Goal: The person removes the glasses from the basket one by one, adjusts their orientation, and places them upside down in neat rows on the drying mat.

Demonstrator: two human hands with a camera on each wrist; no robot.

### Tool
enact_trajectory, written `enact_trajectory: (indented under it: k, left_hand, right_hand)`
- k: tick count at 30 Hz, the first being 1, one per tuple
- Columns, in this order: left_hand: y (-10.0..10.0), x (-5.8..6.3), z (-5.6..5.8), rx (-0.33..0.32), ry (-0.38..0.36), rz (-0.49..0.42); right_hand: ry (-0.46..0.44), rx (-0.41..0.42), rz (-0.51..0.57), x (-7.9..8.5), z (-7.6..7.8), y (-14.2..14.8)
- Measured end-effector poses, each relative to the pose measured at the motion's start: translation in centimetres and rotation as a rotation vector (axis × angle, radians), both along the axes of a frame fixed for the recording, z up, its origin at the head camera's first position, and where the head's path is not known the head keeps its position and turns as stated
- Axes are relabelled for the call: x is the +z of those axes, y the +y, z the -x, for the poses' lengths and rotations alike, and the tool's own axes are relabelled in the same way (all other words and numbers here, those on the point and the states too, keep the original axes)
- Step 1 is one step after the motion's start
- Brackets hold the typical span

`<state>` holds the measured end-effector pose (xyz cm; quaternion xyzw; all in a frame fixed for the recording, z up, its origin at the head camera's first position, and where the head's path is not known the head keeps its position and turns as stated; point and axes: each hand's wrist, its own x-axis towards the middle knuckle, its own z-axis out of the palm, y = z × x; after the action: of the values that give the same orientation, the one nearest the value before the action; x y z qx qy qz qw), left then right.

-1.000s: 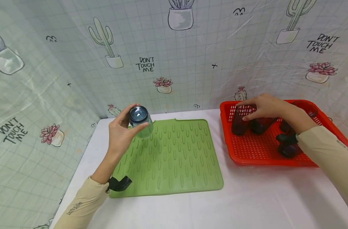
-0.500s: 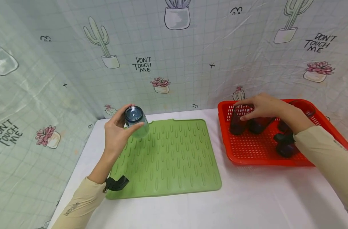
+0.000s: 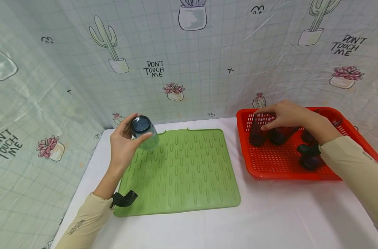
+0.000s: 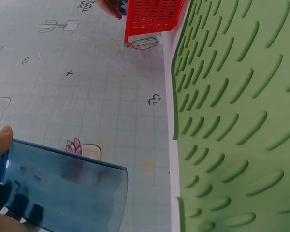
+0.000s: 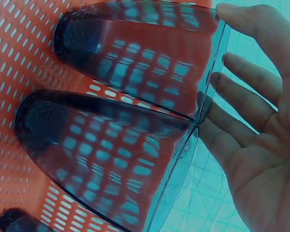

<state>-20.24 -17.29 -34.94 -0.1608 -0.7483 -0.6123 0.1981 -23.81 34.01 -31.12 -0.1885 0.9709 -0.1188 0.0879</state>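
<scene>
My left hand grips a clear blue drinking glass upside down and tilted, its dark base facing up. Fingers and thumb wrap the base end, and the glass is over the far left part of a green ridged mat. The left wrist view shows the tumbler's side and open end. Inside a red basket at right, my right hand pinches the rim of another dark glass, thumb on one side and fingers on the other. A second glass leans close against it in the right wrist view.
More dark glasses, among them one near the front, lie in the basket, partly hidden by my right forearm. Basket and mat rest side by side on a white table. A cactus-print sheet rises directly behind them.
My left hand has shifted a little to the left with the blue glass, which tips slightly more. The right hand keeps its place at the glass rim in the basket.
</scene>
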Motion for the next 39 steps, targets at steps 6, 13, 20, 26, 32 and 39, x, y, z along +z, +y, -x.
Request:
enact_trajectory:
  k: [6,13,20,26,32,39]
  left_hand:
    - [-0.4,-0.2,0.2,0.013,0.003,0.017]
    - [-0.9,-0.6,0.6,0.027,-0.011,0.014]
    - [-1.5,-1.2,1.2,0.027,-0.024,0.012]
    - [-1.9,-1.8,1.5,0.04,-0.042,0.016]
    - [-2.1,-2.1,1.8,0.051,-0.06,0.019]
    - [-2.4,-2.7,2.1,0.058,-0.082,0.027]
  right_hand:
    - [-0.006,-0.01,-0.004,0.0,0.0,-0.1]
    - [-0.005,-0.009,0.006,0.1,0.0,-0.1]
    - [-0.001,-0.01,0.009,0.2,-0.1,-0.1]
    - [0.002,-0.011,0.006,0.0,0.0,-0.1]
    - [-0.001,-0.013,0.008,-0.1,-0.1,-0.1]
    - [-0.004,-0.008,-0.007,0.1,-0.1,-0.2]
